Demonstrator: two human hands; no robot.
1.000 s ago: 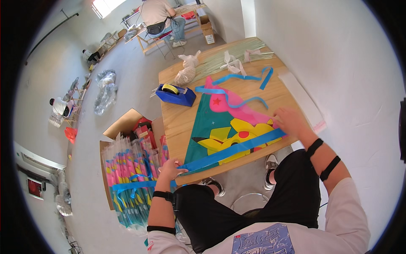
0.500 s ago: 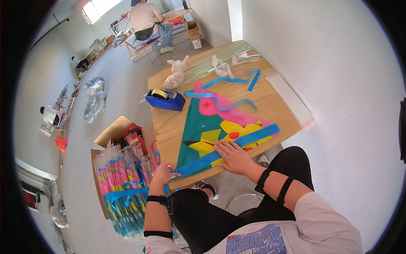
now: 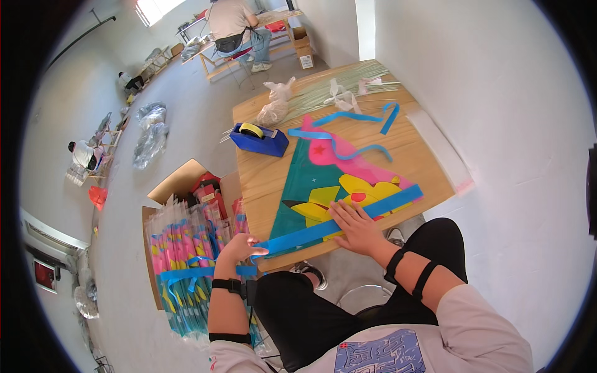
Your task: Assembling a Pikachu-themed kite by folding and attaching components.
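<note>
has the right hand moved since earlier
Yes: against the table, the right hand moved left along the blue strip, from its right end to near its middle.

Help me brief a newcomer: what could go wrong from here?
The blue strip might skew: the left hand holds its left end and the right hand presses near its middle, leaving its right end free. The tape dispenser sits by the left edge of the table, so a knock could drop it.

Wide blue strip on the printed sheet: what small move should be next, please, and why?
Perhaps slide the right hand leftward along the wide blue strip, to smooth it: that hand lies across it near the middle, while the left hand pinches its left end.
</note>
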